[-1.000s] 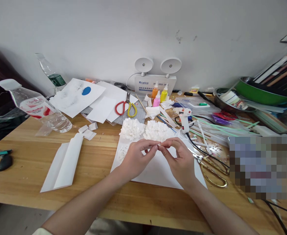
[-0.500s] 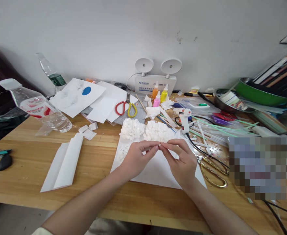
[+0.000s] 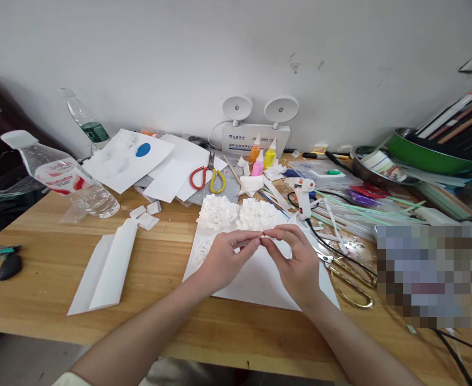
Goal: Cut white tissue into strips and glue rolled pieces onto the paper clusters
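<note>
My left hand (image 3: 228, 257) and my right hand (image 3: 296, 262) meet fingertip to fingertip above a white sheet (image 3: 256, 284). Between the pinched fingertips is a tiny white piece (image 3: 263, 236), mostly hidden; it looks like paper. Just behind the hands, two ruffled white clusters sit side by side on the sheet, a left one (image 3: 217, 212) and a right one (image 3: 258, 213). A smaller cluster (image 3: 202, 251) lies left of my left hand, partly covered by it.
Gold-handled scissors (image 3: 351, 279) and a white glue gun (image 3: 302, 197) with its cord lie to the right. Folded white paper (image 3: 111, 268) and a water bottle (image 3: 65, 177) are at the left. Red-and-yellow scissors (image 3: 207, 177) rest behind the clusters.
The fingers of my right hand have shifted slightly over the small white piece, and that hand has moved a little left. My left hand has barely moved.
</note>
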`<state>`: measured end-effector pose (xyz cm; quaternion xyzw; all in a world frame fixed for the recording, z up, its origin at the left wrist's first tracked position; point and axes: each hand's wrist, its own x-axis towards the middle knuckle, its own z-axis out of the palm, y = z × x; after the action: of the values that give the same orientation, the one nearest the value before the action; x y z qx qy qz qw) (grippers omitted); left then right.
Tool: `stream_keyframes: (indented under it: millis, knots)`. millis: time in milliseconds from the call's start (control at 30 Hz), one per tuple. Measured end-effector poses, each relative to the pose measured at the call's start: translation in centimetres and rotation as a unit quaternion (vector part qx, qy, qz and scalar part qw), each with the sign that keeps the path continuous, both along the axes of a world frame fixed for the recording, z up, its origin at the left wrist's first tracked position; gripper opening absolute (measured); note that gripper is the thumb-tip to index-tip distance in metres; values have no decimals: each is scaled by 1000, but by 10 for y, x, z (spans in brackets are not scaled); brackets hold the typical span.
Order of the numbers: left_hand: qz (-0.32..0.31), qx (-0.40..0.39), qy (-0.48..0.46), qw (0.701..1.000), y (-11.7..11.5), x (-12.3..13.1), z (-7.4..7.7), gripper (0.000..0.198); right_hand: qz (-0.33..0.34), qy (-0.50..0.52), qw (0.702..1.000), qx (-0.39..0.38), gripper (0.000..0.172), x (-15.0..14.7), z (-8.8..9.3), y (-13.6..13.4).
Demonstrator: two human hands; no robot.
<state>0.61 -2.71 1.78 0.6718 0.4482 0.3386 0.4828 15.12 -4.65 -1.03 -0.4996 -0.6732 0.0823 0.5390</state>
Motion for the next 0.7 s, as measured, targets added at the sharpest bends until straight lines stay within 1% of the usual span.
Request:
stream_keyframes:
  millis: [200,333,433,533,700]
  knots:
    - [-12,-21,-29,999,1,1,0,24,-7,-23,997,80,21,2,-2,1]
    - [-12,-28,-39,999,2,0,0,24,-1,-30,995,90,22,2,-1,1]
    - [-15,-23,-38,999,2,0,-1,24,-10,-21,998,63,20,2,-1,0]
    - [-19,-23,-45,999,2,0,-2,25,-8,-21,999,47,22,2,-2,0]
    - [-22,-45,-58,997,2,1,-2,23,-10,-40,993,111,28,1,-2,2]
